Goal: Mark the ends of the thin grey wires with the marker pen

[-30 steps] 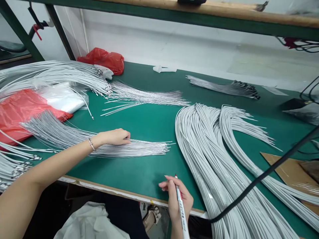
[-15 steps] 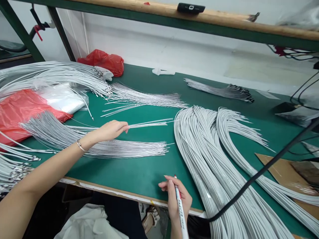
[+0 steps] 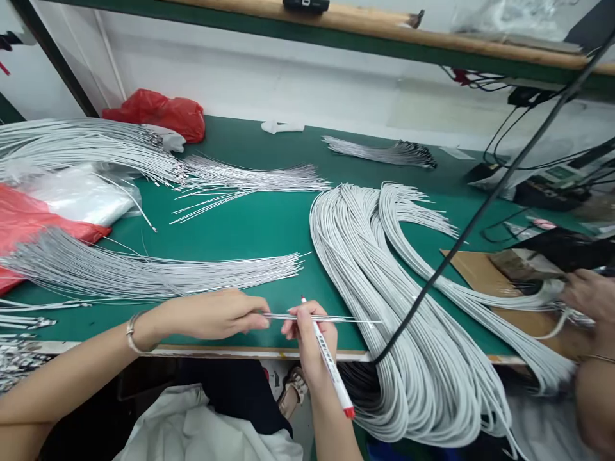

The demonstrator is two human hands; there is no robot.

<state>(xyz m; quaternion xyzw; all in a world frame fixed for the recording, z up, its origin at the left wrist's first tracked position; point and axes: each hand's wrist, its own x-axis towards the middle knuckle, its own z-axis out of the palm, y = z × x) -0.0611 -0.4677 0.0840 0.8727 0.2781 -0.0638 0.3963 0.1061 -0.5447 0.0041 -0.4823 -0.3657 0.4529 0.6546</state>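
Observation:
Near the table's front edge, my left hand (image 3: 235,314) is closed on a few thin grey wires (image 3: 348,318) that stretch to the right. My right hand (image 3: 312,326) pinches the same wires and also holds a white marker (image 3: 331,368) with a red end cap, slanting down to the right. Just behind my left hand lies a bundle of thin grey wires (image 3: 230,272). Right of my hands, a thick bundle of light grey cables (image 3: 355,256) curves over the table edge.
Other wire bundles (image 3: 259,178) lie farther back, with a dark-ended one (image 3: 379,152). Red bags (image 3: 158,115) and a clear bag (image 3: 79,192) are at left. A black cable (image 3: 446,256) crosses diagonally. Another person's hand (image 3: 589,294) is at far right, by cardboard (image 3: 475,272).
My left hand has brought the few wires down toward the front edge, and my right hand has met them, marker still held. The view has shifted right, and another person's hand now shows.

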